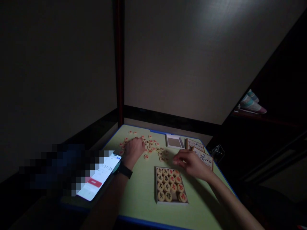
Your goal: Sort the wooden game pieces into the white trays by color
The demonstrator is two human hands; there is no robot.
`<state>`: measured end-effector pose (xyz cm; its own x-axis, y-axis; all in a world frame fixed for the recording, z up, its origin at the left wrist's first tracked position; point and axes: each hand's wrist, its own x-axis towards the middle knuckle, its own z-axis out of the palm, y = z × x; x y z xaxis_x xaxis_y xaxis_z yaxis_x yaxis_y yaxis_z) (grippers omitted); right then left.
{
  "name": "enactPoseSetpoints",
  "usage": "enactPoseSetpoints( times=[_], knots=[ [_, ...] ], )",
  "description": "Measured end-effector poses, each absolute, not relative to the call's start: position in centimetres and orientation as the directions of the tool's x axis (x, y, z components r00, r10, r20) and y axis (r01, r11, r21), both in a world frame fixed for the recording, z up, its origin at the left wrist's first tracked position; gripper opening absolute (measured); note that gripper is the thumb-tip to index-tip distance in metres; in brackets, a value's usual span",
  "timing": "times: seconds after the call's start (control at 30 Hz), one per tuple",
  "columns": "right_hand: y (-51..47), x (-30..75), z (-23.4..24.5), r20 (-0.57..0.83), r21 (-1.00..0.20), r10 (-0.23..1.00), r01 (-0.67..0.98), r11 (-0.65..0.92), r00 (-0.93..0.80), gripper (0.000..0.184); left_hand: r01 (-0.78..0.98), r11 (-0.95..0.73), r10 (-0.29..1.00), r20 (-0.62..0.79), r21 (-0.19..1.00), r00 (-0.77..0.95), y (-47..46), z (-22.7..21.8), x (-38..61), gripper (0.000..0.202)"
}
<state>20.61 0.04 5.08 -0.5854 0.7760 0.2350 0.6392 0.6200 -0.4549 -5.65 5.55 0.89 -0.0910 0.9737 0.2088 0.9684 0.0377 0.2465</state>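
Round wooden chess pieces with red and black characters lie scattered [151, 144] on a small green table [141, 191]. My left hand [133, 151], a dark watch on its wrist, rests knuckles-up on the scattered pieces with its fingers curled. My right hand [192, 163] hovers just beyond a shallow box [170, 185] that holds several pieces in neat rows. Its fingers point left and are pinched together near a few loose pieces [163, 156]. Whether they hold a piece is too dim to tell.
A phone [100, 177] with a lit screen lies at the table's left edge. An empty box tray [174, 141] and two boxes with printed lids [200, 151] stand at the far right. A dark post [120, 64] rises behind the table. Folded cloth [250, 103] lies on a shelf at right.
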Motion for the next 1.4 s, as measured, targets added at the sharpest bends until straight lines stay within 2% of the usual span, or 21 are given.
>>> enactPoseSetpoints(
  times=[0.07,0.2,0.3,0.47,0.6,0.7,0.83,1.0,1.1,1.2,1.3,1.4],
  knots=[
    [2.3,18.6,4.5,0.212,-0.367,0.766,0.677,0.638,-0.607,0.017,0.979,0.015,0.979,0.195,0.204,-0.056,5.4,0.6,-5.7,0.036],
    [5.3,14.0,3.5,0.064,-0.211,0.680,0.656,0.724,-0.730,0.027,0.977,-0.002,0.987,0.155,0.213,-0.031,5.2,0.4,-5.6,0.035],
    [6.7,11.7,3.2,0.008,-0.101,0.721,0.717,0.690,-0.693,0.029,0.970,-0.014,0.992,0.122,0.242,-0.016,5.2,0.5,-5.6,0.033],
    [8.0,10.5,2.7,-0.022,-0.070,0.719,0.718,0.692,-0.695,0.023,0.961,-0.028,0.993,0.120,0.275,-0.006,5.3,1.0,-5.4,0.035],
    [8.0,10.5,2.2,-0.011,-0.057,0.730,0.729,0.682,-0.683,0.019,0.967,-0.060,0.987,0.163,0.248,0.020,4.7,1.7,-5.1,0.036],
    [7.8,10.6,1.8,0.004,-0.046,0.746,0.745,0.665,-0.666,0.025,0.962,-0.156,0.985,0.113,0.224,0.133,3.8,2.3,-4.9,0.030],
    [7.8,10.7,1.3,0.011,-0.048,0.745,0.743,0.667,-0.668,0.023,0.933,-0.285,0.957,0.013,0.222,0.289,2.8,2.7,-4.9,0.020],
    [7.8,10.7,0.8,0.045,-0.074,0.711,0.707,0.703,-0.702,0.018,0.912,-0.330,0.937,-0.032,0.244,0.348,2.6,2.4,-5.2,0.028],
    [7.3,11.5,0.8,0.088,-0.092,0.702,0.695,0.713,-0.707,0.021,0.914,-0.302,0.944,-0.048,0.269,0.326,2.8,2.3,-5.2,0.033],
    [6.3,13.4,1.1,0.164,-0.191,0.721,0.695,0.693,-0.674,0.016,0.909,-0.284,0.948,-0.055,0.304,0.314,2.9,2.1,-5.2,0.032],
    [4.9,15.9,1.4,0.225,-0.315,0.756,0.689,0.653,-0.615,0.011,0.897,-0.282,0.944,-0.066,0.341,0.322,3.1,1.7,-5.1,0.020],
    [3.3,18.0,1.1,0.304,-0.375,0.752,0.652,0.659,-0.586,0.015,0.894,-0.282,0.942,-0.079,0.348,0.328,3.2,1.1,-4.9,0.013]
  ],
)
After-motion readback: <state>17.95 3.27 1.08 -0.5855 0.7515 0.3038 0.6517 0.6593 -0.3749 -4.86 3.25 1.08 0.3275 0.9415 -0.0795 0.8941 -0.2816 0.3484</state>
